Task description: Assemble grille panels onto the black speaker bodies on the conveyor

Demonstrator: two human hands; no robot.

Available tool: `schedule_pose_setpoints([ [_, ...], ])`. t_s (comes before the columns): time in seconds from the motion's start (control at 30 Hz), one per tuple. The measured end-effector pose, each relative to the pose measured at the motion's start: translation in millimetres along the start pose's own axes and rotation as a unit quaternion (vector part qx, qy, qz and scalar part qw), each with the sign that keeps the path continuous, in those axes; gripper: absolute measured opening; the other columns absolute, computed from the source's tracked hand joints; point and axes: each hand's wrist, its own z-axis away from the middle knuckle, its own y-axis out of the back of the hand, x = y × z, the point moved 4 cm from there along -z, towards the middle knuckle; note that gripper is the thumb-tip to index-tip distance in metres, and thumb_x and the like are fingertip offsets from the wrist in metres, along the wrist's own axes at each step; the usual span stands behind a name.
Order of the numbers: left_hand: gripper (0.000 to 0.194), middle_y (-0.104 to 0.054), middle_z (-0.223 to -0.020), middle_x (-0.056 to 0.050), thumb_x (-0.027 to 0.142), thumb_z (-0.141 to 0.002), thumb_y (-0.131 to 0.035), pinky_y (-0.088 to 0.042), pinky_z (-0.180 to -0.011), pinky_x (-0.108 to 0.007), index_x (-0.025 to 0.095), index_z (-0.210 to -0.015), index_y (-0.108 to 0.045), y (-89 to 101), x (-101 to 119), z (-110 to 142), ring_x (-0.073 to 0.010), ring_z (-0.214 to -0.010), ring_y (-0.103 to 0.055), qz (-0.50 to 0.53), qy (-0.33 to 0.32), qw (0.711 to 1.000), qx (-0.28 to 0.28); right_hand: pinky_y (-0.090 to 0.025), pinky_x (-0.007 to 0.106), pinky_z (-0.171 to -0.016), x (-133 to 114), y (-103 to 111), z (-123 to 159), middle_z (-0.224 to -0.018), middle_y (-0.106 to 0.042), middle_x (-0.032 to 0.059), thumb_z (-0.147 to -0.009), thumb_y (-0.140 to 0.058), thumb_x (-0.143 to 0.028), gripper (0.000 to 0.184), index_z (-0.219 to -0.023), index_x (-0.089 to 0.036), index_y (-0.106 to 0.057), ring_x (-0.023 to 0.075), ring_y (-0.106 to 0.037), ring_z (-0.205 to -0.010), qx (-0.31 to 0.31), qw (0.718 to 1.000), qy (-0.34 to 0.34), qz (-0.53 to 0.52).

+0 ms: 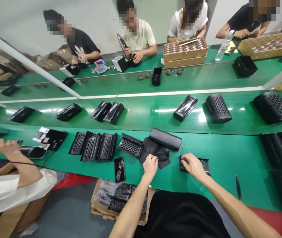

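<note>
My left hand has its fingers pinched together at the front edge of a pile of thin black fabric sheets. My right hand bends over the left part of a black perforated grille, its fingers curled onto it and covering much of it. Behind the fabric lies a closed black rounded speaker casing. Another perforated grille touches the pile on the left, its hollow side up.
Several grilles lie in a row to the left, near a phone with glasses. Black casings rest on the green belt beyond. A screwdriver-like tool lies right; a carton stands below. Co-workers sit opposite.
</note>
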Motion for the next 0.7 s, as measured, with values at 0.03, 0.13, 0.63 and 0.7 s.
schedule_pose_setpoints([
  [0.03, 0.017, -0.067, -0.109, -0.009, 0.025, -0.101, -0.058, -0.049, -0.088, -0.034, 0.026, -0.101, -0.075, 1.9, 1, -1, -0.0242, -0.103, -0.060, 0.005, -0.011, 1.000, 0.001, -0.050, 0.033, -0.087, -11, -9, 0, -0.107, -0.074, 0.0067, -0.099, -0.057, -0.030, 0.019, -0.107, -0.025, -0.074, 0.0241, -0.069, -0.098, -0.010, 1.000, 0.001, -0.012],
  [0.13, 0.017, -0.068, -0.112, -0.010, 0.024, -0.100, -0.056, -0.048, -0.098, -0.039, 0.024, -0.100, -0.073, 6.5, 4, -2, -0.0257, -0.108, -0.060, 0.021, -0.043, 0.999, 0.001, -0.049, 0.029, -0.075, -45, -44, -12, -0.097, -0.075, 0.0033, -0.094, -0.068, -0.032, 0.022, -0.114, -0.025, -0.071, 0.0218, -0.071, -0.087, -0.029, 0.998, -0.031, -0.039],
  [0.63, 0.034, -0.076, -0.100, -0.006, 0.031, -0.086, -0.073, -0.047, -0.104, -0.044, 0.030, -0.119, -0.079, 62.4, 52, -12, -0.0273, -0.105, -0.065, 0.275, -0.108, 0.940, -0.168, -0.045, 0.041, -0.102, -70, -18, -5, -0.114, -0.064, 0.0082, -0.098, -0.060, -0.035, 0.016, -0.097, -0.027, -0.073, 0.0273, -0.059, -0.110, -0.034, 0.980, 0.102, -0.169],
  [0.7, 0.026, -0.074, -0.095, -0.007, 0.035, -0.089, -0.070, -0.050, -0.098, -0.041, 0.026, -0.111, -0.080, 55.5, 58, -19, -0.0251, -0.097, -0.065, 0.308, -0.086, 0.934, -0.161, -0.047, 0.040, -0.098, -66, -11, -7, -0.107, -0.066, 0.0066, -0.098, -0.057, -0.033, 0.016, -0.092, -0.025, -0.069, 0.0261, -0.060, -0.104, -0.040, 0.973, 0.103, -0.204],
])
